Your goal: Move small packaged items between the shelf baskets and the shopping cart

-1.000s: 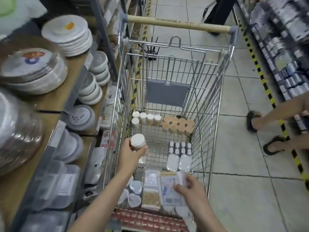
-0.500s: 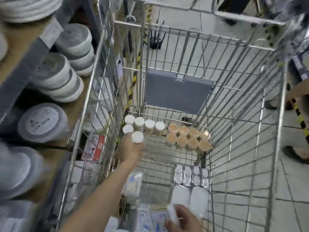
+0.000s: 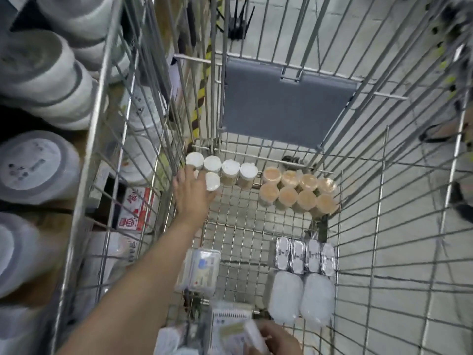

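While the left hand point(image 3: 190, 193) reaches deep into the shopping cart point(image 3: 384, 226), its fingers lie fairly straight beside a white-lidded jar point(image 3: 212, 181) standing at the far left of the cart floor; whether they touch the jar or have let it go cannot be told. That jar stands just in front of a row of four more white-lidded jars point(image 3: 221, 165) along the far wall, and a sixth white lid seems to peek out behind the fingertips, mostly hidden. To the right of them stand eight orange-lidded jars point(image 3: 298, 192), packed in two rows of four, touching one another. Nearer the camera, against the right wall, lie four silver foil packs point(image 3: 304, 256) side by side, and just in front of them two clear plastic packs point(image 3: 300, 301). One flat clear box point(image 3: 199, 271) with a blue-marked label lies near the left wall, beneath the forearm. At the bottom edge the right hand point(image 3: 275, 339) curls its fingers around a blurred flat packet point(image 3: 238, 329); how many packets it holds cannot be told. A grey flap point(image 3: 284, 103) hangs on the far wall of the cart. Outside the left wall, shelves point(image 3: 74, 147) carry stacks of white disposable plates point(image 3: 38, 70) wrapped in plastic, too blurred to count.
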A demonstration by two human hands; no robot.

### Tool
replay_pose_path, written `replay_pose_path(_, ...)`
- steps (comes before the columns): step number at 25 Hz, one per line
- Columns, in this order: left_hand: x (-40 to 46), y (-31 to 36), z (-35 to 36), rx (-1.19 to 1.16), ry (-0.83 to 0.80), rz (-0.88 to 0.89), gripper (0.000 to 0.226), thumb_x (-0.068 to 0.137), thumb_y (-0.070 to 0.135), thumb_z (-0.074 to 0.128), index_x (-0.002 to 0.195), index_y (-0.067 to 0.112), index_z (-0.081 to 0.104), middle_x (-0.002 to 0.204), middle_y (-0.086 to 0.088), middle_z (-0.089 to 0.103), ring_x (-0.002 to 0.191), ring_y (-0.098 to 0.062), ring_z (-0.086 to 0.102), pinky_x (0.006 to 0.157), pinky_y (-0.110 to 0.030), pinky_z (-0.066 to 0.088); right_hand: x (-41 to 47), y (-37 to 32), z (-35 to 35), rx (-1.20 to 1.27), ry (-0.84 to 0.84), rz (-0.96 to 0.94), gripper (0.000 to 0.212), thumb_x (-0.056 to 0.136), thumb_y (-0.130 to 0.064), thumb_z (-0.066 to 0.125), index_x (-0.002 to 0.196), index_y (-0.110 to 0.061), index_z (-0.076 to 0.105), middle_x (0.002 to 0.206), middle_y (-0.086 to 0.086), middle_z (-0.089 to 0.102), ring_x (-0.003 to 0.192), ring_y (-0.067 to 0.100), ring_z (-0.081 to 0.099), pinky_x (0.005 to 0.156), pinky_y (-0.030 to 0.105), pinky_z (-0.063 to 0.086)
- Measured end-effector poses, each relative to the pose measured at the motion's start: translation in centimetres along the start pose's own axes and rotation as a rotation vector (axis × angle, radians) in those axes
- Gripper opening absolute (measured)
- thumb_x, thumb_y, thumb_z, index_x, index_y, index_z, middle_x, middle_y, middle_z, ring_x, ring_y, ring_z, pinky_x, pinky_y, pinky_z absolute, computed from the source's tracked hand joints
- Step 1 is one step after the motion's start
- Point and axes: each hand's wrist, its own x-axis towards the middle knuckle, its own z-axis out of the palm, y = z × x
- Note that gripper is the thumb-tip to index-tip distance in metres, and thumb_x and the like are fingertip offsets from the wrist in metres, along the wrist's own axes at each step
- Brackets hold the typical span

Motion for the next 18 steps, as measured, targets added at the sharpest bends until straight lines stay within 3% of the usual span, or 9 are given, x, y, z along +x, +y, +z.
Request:
replay_pose_path(3,0.3,0.2,0.1,0.080,-0.015,0.004,0.053,0.080,0.038,0.069,0.123,0.012,0.053,0.130,-0.012,0.042,0.122,-0.029,0.036,0.101,-0.040,0.027,1.2,-0.5,0.2,-0.062,0.028,-0.030,0.029,0.075,-0.007,0.070,0.081,-0.035,0.070,0.068,-0.014,0.069,0.067,-0.001,0.063,0.064,0.015,0.045)
replay_pose_path(7,0.7,0.5,0.1,0.155,-0.035,0.001,0.059,0.081,0.041,0.067,0.126,0.009,0.048,0.126,-0.012,0.044,0.117,-0.029,0.039,0.096,-0.039,0.030,2.3,-2.6,0.1,-0.023,0.049,-0.091,0.032,0.080,0.002,0.066,0.091,-0.028,0.068,0.082,0.001,0.071,0.077,0.019,0.069,0.065,0.035,0.058)
replay_pose_path(12,-0.3,0.5,-0.5,0.045,-0.012,0.031,0.057,0.078,0.026,0.072,0.125,0.005,0.046,0.127,-0.016,0.046,0.118,-0.032,0.042,0.098,-0.042,0.034,3.1,-4.6,-0.6,0.012,0.046,-0.122,0.025,0.086,0.003,0.061,0.103,-0.015,0.065,0.095,0.000,0.069,0.084,0.013,0.068,0.056,0.021,0.054)
replay_pose_path(16,-6.1,0.4,-3.8,-0.168,-0.009,-0.029,0.054,0.082,0.018,0.067,0.130,0.005,0.046,0.136,-0.015,0.041,0.125,-0.032,0.039,0.102,-0.041,0.036,2.4,-4.3,-1.1,0.001,0.058,-0.117,0.024,0.085,0.002,0.064,0.101,-0.016,0.064,0.098,0.002,0.070,0.085,0.013,0.069,0.064,0.030,0.059)
replay_pose_path(18,-10.9,0.3,-6.9,-0.271,-0.069,-0.058,0.052,0.085,0.021,0.064,0.132,0.009,0.046,0.138,-0.011,0.038,0.129,-0.028,0.035,0.106,-0.041,0.037,1.3,-3.7,-1.3,-0.009,0.079,-0.095,0.026,0.085,0.003,0.064,0.099,-0.018,0.063,0.099,0.003,0.069,0.080,0.009,0.069,0.058,0.026,0.057)
